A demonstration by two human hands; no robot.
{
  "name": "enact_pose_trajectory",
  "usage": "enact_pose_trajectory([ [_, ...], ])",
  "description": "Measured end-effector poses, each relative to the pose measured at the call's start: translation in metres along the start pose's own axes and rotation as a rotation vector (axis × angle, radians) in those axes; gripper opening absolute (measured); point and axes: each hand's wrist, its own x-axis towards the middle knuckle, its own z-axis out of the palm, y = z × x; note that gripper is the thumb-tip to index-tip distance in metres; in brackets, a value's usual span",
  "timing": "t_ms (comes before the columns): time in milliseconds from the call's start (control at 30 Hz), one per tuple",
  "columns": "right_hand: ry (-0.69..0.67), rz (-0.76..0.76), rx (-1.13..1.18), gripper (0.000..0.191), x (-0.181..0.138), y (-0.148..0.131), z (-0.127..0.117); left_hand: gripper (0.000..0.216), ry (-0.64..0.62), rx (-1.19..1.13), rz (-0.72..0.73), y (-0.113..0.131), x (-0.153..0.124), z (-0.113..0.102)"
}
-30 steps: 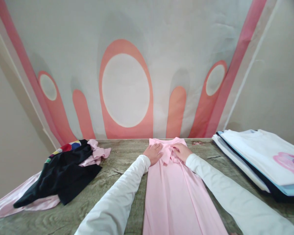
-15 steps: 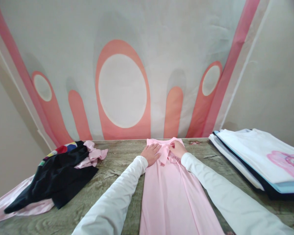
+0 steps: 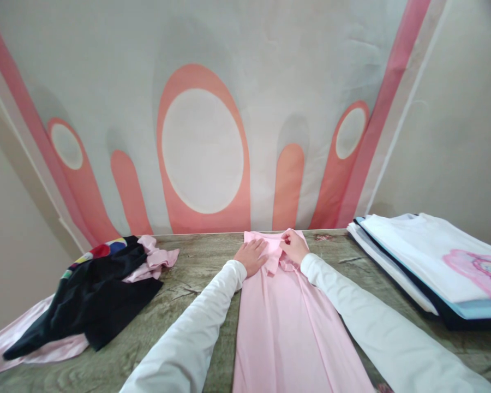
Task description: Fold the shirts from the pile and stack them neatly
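Observation:
A pink garment [image 3: 288, 327], perhaps a shirt, lies lengthwise on the wood-patterned table, its sides folded inward and its far end near the wall. My left hand [image 3: 251, 256] rests flat on the left of that far end, fingers stretched over the cloth. On the right, my right hand [image 3: 294, 248] pinches a bit of the pink fabric between thumb and fingers. Between the hands the cloth is bunched in small folds. The garment's near end runs out of view at the bottom.
At left lies a loose heap with a black garment [image 3: 102, 300] over pink cloth [image 3: 159, 259]. A stack of folded shirts, a white one [image 3: 425, 256] on top, stands at right. Behind the wood-patterned table [image 3: 196, 273] rises a wall with pink painted shapes [image 3: 207, 224].
My right hand has shifted slightly up and left with the pinched pink cloth. My left hand stays flat in place. The view has tilted very slightly.

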Motion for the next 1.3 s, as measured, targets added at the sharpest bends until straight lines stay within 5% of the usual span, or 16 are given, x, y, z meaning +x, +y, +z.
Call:
enact_pose_trajectory([
  [367,0.058,-0.141,-0.233,0.017,-0.003,0.000,-0.006,0.047,0.023,0.003,0.015,0.007,0.000,-0.009],
  [667,-0.271,-0.374,-0.188,0.031,-0.009,-0.010,-0.010,0.051,-0.057,-0.048,0.077,0.015,-0.001,-0.006],
  [1000,-0.301,-0.164,-0.508,0.044,0.005,0.044,-0.023,0.049,-0.051,-0.006,0.068,0.017,-0.002,-0.007],
  [1167,-0.163,-0.069,-0.484,0.050,0.007,0.053,-0.028,0.049,-0.032,-0.029,0.066,0.017,-0.004,-0.008],
  [1300,-0.186,-0.018,-0.525,0.042,0.006,0.059,-0.029,0.049,-0.016,-0.039,0.058,0.016,-0.004,-0.006],
])
